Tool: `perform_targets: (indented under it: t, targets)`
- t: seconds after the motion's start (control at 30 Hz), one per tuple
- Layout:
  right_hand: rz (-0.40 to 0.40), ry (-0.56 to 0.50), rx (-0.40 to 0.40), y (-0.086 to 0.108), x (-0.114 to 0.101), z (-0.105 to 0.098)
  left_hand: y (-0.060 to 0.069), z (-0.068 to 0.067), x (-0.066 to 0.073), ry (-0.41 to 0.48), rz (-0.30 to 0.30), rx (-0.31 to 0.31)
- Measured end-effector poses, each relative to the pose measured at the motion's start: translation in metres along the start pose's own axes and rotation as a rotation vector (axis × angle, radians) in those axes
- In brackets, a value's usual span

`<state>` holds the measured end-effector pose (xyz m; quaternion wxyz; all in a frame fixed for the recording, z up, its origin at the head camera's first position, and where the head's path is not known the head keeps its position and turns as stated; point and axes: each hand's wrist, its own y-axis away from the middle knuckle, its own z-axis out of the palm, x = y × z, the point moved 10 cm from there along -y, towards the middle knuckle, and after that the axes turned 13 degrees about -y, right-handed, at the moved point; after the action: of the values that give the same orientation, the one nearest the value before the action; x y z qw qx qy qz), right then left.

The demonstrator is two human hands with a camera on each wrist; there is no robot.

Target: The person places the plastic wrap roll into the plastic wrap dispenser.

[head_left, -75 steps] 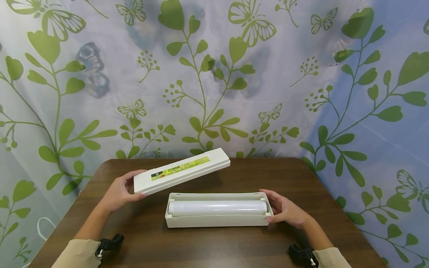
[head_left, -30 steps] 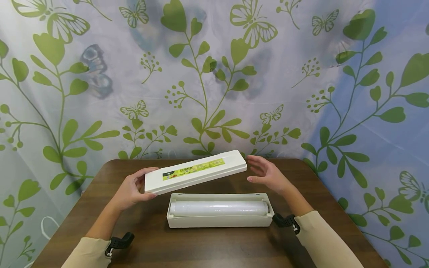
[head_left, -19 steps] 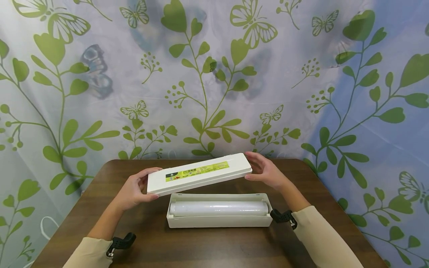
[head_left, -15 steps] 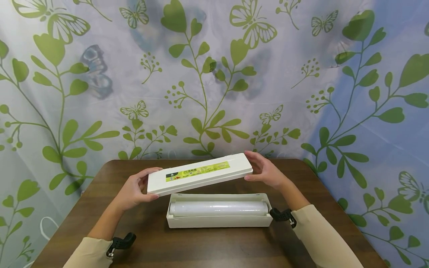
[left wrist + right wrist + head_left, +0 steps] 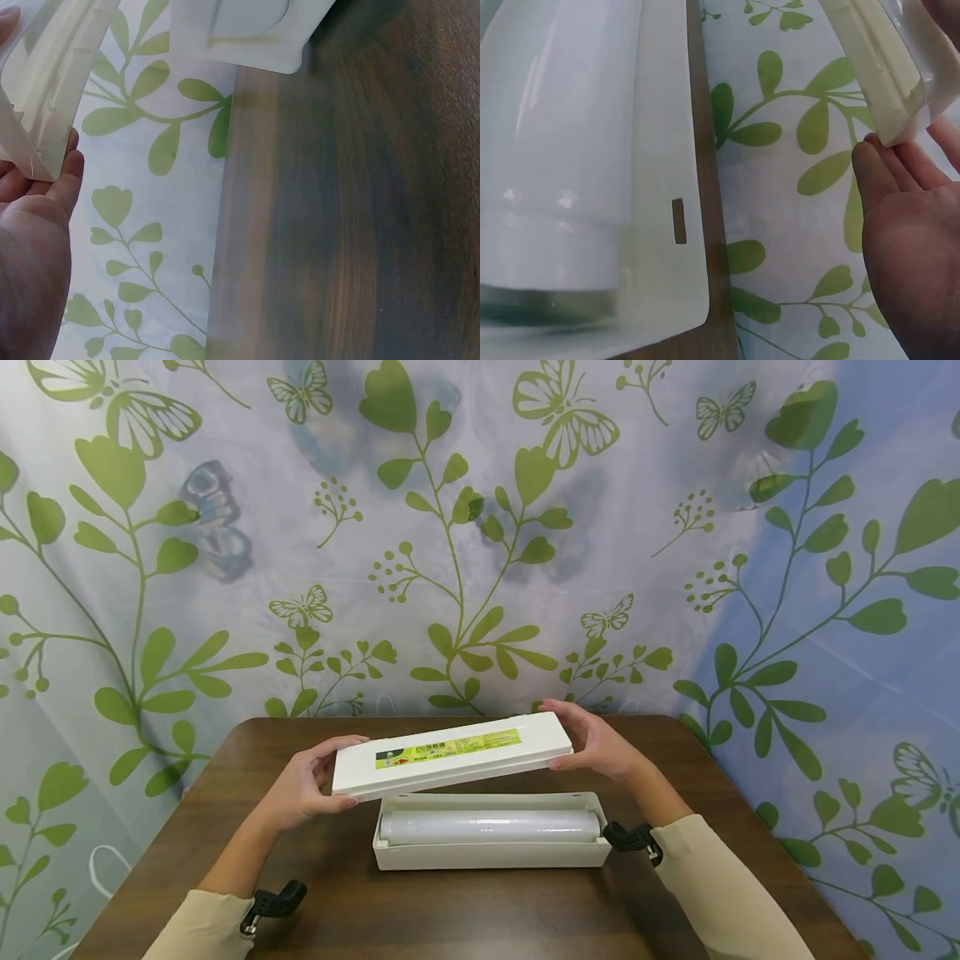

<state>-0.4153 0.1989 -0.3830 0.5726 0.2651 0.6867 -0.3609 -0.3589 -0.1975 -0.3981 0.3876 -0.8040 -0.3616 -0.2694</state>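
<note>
Box: your landmark, the open white box, sits on the brown table, its long side facing you.
Roll: the shiny white roll lies lengthwise inside the box.
Lid: you have the long white lid raised above the box toward its far side, aslant to it, its left end reaching past the box's left end; the yellow-green label faces up.
Left hand: your left hand, beyond the box's left end, grips the lid's left end between thumb and fingers.
Right hand: your right hand, behind the box's right end, grasps the lid's right end, thumb in front.
Backdrop: a leaf-and-butterfly curtain hangs behind the box and table.
</note>
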Motion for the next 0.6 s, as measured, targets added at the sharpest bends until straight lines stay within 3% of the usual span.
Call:
perform_targets:
  t: [0.6]
  targets:
    - [0.051, 0.034, -0.022, 0.0095, 0.0089, 0.0010, -0.0044, 0.0084, 0.0016, 0.048, 0.010, -0.069]
